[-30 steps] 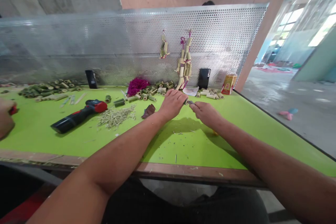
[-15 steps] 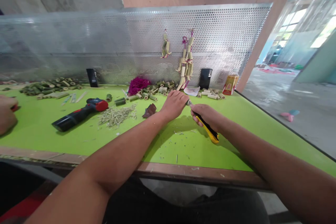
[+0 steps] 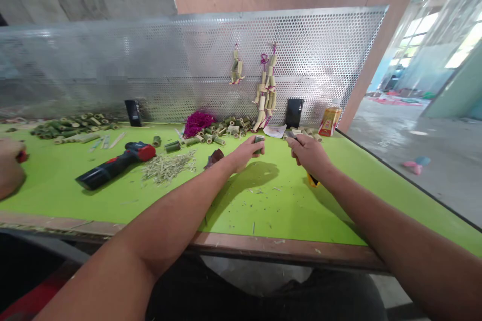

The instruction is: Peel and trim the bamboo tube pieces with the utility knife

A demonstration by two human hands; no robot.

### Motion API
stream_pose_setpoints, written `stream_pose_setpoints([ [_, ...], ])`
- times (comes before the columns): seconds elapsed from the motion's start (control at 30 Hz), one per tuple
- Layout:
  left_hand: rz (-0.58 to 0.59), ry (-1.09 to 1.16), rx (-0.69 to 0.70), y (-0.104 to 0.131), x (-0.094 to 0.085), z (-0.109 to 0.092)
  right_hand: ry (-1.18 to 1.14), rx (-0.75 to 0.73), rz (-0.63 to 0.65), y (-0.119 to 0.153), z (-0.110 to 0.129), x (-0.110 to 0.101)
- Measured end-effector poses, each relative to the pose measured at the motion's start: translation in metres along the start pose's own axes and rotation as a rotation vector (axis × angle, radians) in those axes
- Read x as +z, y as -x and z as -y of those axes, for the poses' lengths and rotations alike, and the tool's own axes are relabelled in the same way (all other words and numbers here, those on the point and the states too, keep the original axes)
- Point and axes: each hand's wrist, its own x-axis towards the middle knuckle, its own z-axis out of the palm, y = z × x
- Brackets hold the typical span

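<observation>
Green bench (image 3: 278,220) against a perforated metal panel (image 3: 320,60), open floor off to the right. Status, judging from layout only: strung bamboo (image 3: 268,88) hangs on the panel, so some pieces look done; loose tubes (image 3: 233,128) at the far edge and a greener pile (image 3: 75,128) far left aren't strung. Whether those need more cutting, can't tell. Shavings (image 3: 169,166) left of center and small chips near the middle suggest plenty of trimming done. Current piece looks mid-job: tube (image 3: 258,144) has dark green skin on its side, pale cut end up, no string on it that I can see. It's in the left hand (image 3: 244,154), fingers closed round it, held above the bench mid-scene. Right hand (image 3: 308,153) is closed on a knife (image 3: 313,181), yellow-black handle poking out below the palm, metal end out past the thumb toward the left. Blade and tube are apart, so no cut at this instant. Drill (image 3: 113,164) lies to the left, no hand on it. Co-worker's hand (image 3: 10,168) at the far-left edge, something red by its fingers, too cropped to say what.
</observation>
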Motion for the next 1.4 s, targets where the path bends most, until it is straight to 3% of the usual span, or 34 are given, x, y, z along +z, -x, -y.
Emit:
stream_pose_setpoints([
  [0.1, 0.099, 0.374, -0.102, -0.002, -0.001, 0.002, -0.174, 0.031, -0.021, -0.002, -0.003, -0.001],
  [0.23, 0.119, 0.53, -0.116, -0.002, -0.001, 0.003, -0.255, -0.022, 0.0, -0.005, -0.013, 0.004],
  [0.4, 0.073, 0.445, -0.075, -0.001, 0.002, 0.001, -0.301, 0.018, 0.199, -0.004, -0.017, 0.013],
  [0.63, -0.074, 0.163, 0.066, -0.006, -0.001, 0.004, -0.318, -0.046, 0.2, 0.001, -0.009, 0.011],
  [0.73, 0.019, 0.13, 0.075, -0.004, -0.005, 0.007, -0.35, -0.102, 0.248, 0.0, -0.013, 0.008],
  [0.93, 0.291, -0.005, 0.041, 0.002, -0.002, 0.016, -0.143, -0.327, 0.305, -0.005, -0.019, -0.005],
  [1.13, 0.307, -0.079, 0.029, -0.001, -0.001, 0.017, 0.297, -0.439, 0.472, -0.009, -0.003, -0.025],
  [1.27, 0.289, -0.185, 0.038, 0.0, -0.001, 0.015, 0.571, -0.487, 0.4, 0.001, -0.002, -0.011],
  [1.4, 0.357, -0.192, 0.094, -0.002, -0.001, 0.021, 0.599, -0.462, 0.271, 0.015, -0.015, 0.015],
])
